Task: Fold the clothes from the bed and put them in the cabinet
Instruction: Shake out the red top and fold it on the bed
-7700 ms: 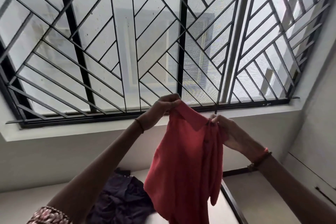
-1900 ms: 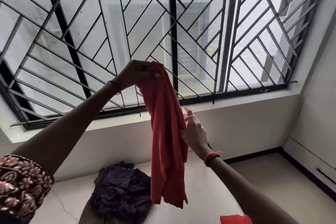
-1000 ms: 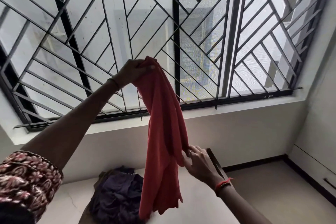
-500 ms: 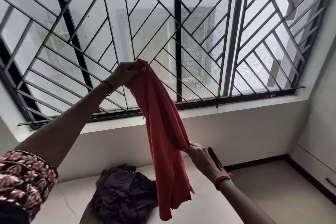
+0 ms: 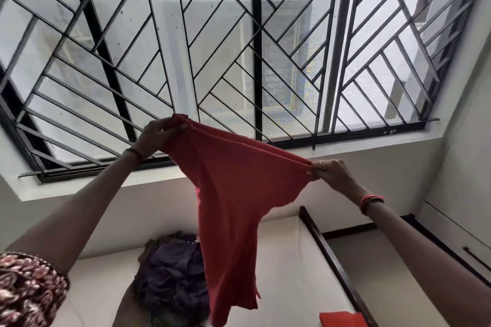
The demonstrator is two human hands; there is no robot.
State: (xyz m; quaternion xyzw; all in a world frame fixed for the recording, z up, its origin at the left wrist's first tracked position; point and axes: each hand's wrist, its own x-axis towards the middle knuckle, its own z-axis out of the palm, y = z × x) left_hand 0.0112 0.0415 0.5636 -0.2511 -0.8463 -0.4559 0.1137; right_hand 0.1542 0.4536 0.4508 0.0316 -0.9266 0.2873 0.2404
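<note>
In the head view you hold the red garment (image 5: 233,194) up in the air above the bed (image 5: 287,260), its top edge pulled into a taut line between your two hands and the rest hanging down in a loose, narrowing drape towards the mattress. It looks thin, soft and light, with no stiffness of its own, so it will sag and twist wherever you do not support it. It is not fragile, but a cloth this limp could slide out of a shallow pinch. Take it by the corners or along a hem or seam, with the cloth well between thumb and fingers, and let the bed carry it when you make the folds. Your left hand (image 5: 156,131), raised higher above the bed, has its fingers curled round a bunched end of the cloth. Your right hand (image 5: 328,171), lower and out towards the bed's right edge, pinches the other end between thumb and fingertips, its fingers drawn together. On the bed below the hanging cloth lies a pile of dark purple clothes (image 5: 172,265), crumpled and not yet folded, and near the bed's right edge shows a flat red piece (image 5: 337,320), cut off by the frame.
</note>
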